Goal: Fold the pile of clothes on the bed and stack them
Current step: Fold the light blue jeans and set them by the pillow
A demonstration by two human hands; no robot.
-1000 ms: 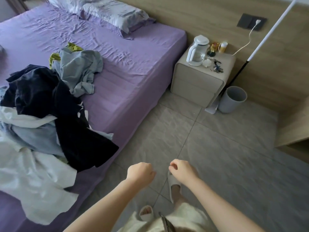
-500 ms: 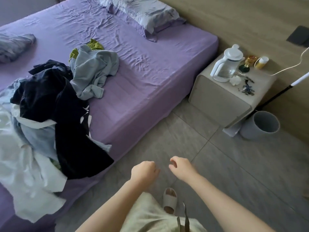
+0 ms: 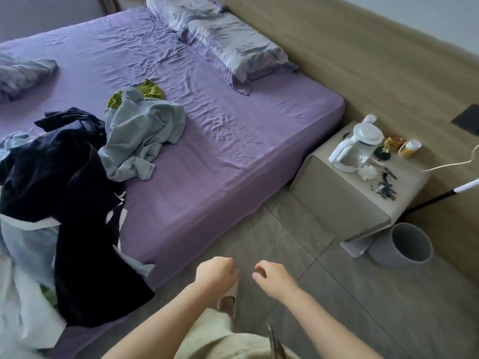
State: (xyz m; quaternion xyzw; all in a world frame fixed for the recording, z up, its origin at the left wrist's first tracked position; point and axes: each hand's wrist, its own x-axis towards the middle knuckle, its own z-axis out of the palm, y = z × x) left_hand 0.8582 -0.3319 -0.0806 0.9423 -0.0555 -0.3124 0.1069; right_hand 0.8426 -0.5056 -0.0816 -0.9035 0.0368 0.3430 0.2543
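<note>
A heap of unfolded clothes lies on the left part of the purple bed (image 3: 220, 156). On top is a dark navy garment (image 3: 77, 229) that hangs over the bed's edge. A light blue shirt (image 3: 142, 136) lies crumpled beside it, with a green garment (image 3: 150, 90) poking out behind. White cloth (image 3: 23, 307) spreads at the lower left. My left hand (image 3: 216, 274) and my right hand (image 3: 274, 277) hover over the floor beside the bed, fingers loosely curled, holding nothing and apart from the clothes.
A pillow (image 3: 228, 40) lies at the head of the bed, a bunched blanket (image 3: 23, 73) at the far left. A bedside table (image 3: 347, 203) carries a kettle (image 3: 357, 146) and small items. A grey bin (image 3: 404, 244) stands on the tiled floor. A slipper (image 3: 228, 301) shows under my hands.
The view has swung left toward the bed, so more of the mattress and blanket shows. Both hands have stayed in front of me, fingers slightly looser.
</note>
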